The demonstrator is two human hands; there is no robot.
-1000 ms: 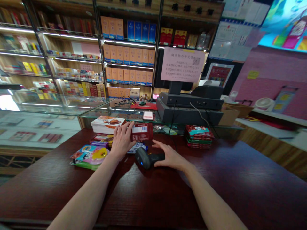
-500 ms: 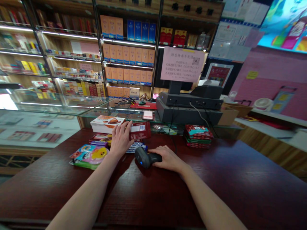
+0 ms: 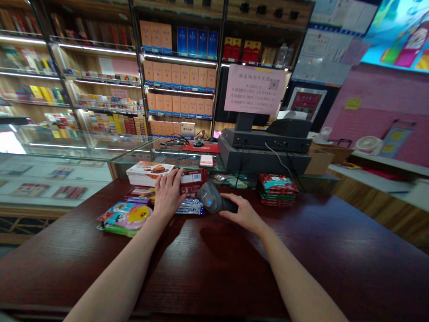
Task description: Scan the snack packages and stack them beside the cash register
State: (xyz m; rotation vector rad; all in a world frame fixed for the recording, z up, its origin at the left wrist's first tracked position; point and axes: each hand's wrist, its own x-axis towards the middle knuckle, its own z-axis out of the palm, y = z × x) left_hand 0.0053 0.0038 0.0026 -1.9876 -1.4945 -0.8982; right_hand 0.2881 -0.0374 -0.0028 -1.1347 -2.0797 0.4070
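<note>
Where the red packet is held: the red packet [image 3: 196, 179] is gripped at its left end by the left hand [image 3: 169, 194], above the far part of the dark wooden counter [image 3: 335, 250], its white barcode label turned toward the camera.
Left fingers: they are curled narrowly over the packet's top edge and left end; the thumb is hidden behind the hand, so its place cannot be told.
Left arm: it is stretched forward from the lower left, bare, with the back of the hand turned up.
Barcode scanner: the barcode scanner [image 3: 211, 200] is held clear of the counter, just right of and slightly below the packet, its head turned to the left and a blue light shown on it.
Right fingers: the scanner's handle is wrapped by the fingers of the right hand [image 3: 244, 214], with the head left free beyond them.
Right arm: it is reached forward from the lower right, the wrist bent slightly inward.
Under the left hand: a white box [image 3: 147, 172], a blue wrapper [image 3: 191, 208] and a colourful pack [image 3: 125, 217] are laid on the counter.
To the right: a stack of red and green packets [image 3: 277, 190] is set near the scanner, well apart from both hands.
Behind: a black till [image 3: 264, 152] with a pink notice [image 3: 256, 89] is placed before lit shelves [image 3: 181, 76].
</note>
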